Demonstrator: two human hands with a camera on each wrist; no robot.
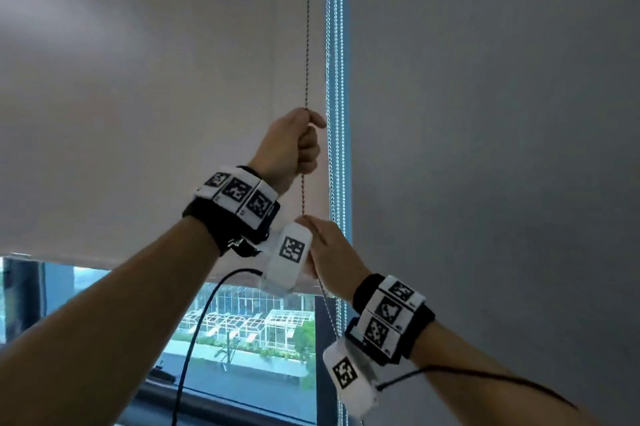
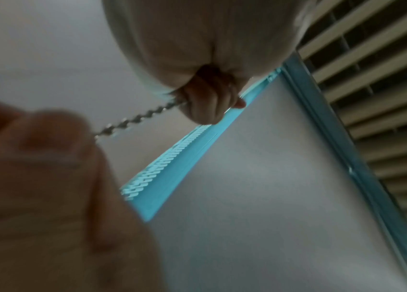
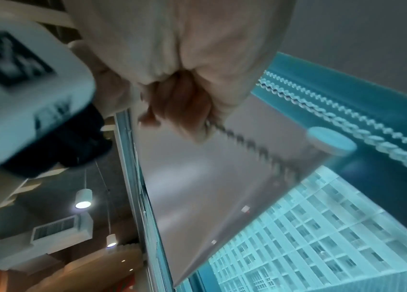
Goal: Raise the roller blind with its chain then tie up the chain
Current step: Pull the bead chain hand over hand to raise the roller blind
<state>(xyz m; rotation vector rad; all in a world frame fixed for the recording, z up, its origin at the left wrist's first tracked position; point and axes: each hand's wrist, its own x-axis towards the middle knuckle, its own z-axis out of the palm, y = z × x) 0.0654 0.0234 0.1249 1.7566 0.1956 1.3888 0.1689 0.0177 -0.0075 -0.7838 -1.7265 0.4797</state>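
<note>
Blind approx part-raised: roller blind [image 1: 156, 114] hem sits low w/ a strip of window [image 1: 242, 321] showing, left hand [image 1: 294, 145] fisted on bead chain [image 1: 307, 44], right hand [image 1: 332, 252] pinching it just below, so more hauling & tie-up left

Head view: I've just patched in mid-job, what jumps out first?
Both hands on one bead chain at centre: the left hand fists it higher up, the right hand grips it just below. Behind them the pale roller blind hangs with its bottom edge partly raised, daylight and buildings showing underneath at lower left.
</note>
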